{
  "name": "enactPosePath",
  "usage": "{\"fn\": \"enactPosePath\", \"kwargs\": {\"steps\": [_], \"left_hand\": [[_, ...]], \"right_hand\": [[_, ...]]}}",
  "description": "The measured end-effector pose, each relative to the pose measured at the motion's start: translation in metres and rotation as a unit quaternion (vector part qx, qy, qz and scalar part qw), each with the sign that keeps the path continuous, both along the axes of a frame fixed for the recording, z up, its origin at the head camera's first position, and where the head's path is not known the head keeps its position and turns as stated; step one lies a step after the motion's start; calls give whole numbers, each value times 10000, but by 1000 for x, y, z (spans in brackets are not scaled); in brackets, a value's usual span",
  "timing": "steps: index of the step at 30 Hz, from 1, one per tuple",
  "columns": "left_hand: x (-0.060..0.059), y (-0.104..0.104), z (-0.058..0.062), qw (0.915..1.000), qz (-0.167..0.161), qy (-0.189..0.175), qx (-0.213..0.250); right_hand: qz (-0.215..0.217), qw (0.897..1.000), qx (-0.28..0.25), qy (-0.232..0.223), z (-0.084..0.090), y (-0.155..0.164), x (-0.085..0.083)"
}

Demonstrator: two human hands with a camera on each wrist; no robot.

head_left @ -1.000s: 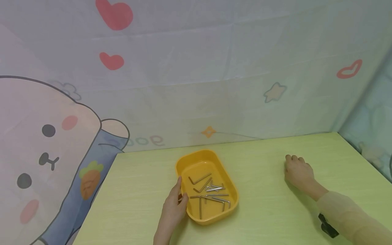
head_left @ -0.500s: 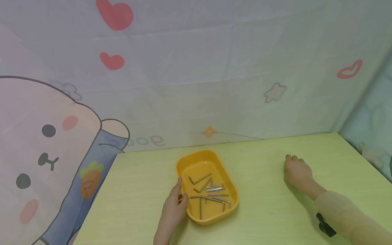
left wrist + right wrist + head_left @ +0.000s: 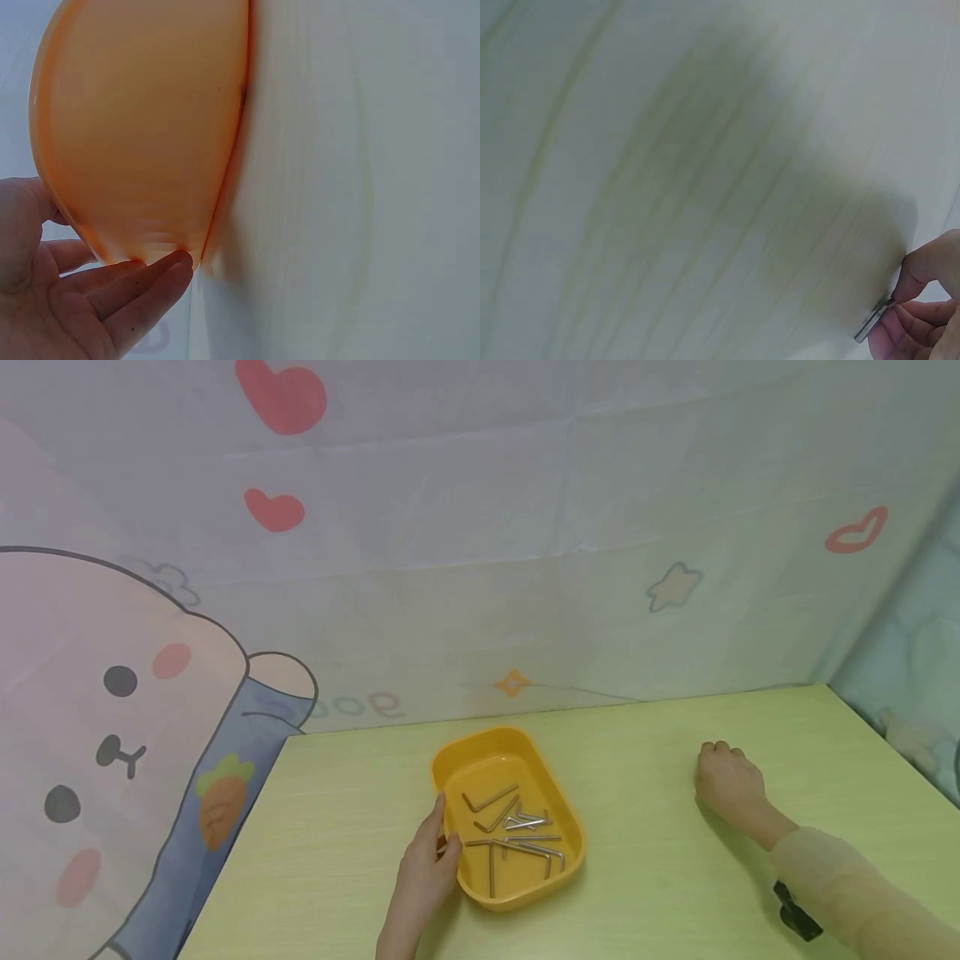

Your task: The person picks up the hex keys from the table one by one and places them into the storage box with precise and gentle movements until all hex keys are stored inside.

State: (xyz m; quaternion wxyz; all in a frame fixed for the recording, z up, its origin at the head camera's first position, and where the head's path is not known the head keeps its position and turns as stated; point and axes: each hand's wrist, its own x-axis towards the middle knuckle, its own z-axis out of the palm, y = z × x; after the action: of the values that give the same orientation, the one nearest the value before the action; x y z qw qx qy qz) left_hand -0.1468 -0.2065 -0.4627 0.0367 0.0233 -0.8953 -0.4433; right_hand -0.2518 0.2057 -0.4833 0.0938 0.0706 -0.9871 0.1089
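A yellow plastic tray (image 3: 551, 781) sits on the table, with several L-shaped hex keys (image 3: 525, 847) lying loose inside it. My left hand (image 3: 423, 868) grips the tray's left side. In the left wrist view, the fingers of the left hand (image 3: 82, 292) lie against the tray's outer wall (image 3: 150, 135), near its rim. Well to the right of the tray, my right hand (image 3: 731, 785) is low over the table, knuckles up. The right wrist view shows the right hand (image 3: 926, 300) pinching a metal hex key (image 3: 874, 320) between thumb and fingers; most of it is hidden.
The light green table (image 3: 637, 860) meets a printed cloth backdrop (image 3: 480, 568) along its far edge. A bear figure is printed on the cloth at left. Beneath the right forearm shows a black strap-like piece (image 3: 797, 912). Another cloth (image 3: 911, 635) borders the right edge.
The right hand and forearm have shifted very slightly left over the table. The left hand and the tray have stayed in place.
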Motion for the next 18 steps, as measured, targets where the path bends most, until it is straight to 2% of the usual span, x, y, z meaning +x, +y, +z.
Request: {"fn": "enactPosePath", "kwargs": {"steps": [7,18], "left_hand": [[0,0,-1,10000,14,-8,-27],[-1,-1,-3,10000,-2,-11,-34]], "right_hand": [[-42,10000,-24,-61,0,1,1],[-2,9999,-41,111,3,-1,2]]}}
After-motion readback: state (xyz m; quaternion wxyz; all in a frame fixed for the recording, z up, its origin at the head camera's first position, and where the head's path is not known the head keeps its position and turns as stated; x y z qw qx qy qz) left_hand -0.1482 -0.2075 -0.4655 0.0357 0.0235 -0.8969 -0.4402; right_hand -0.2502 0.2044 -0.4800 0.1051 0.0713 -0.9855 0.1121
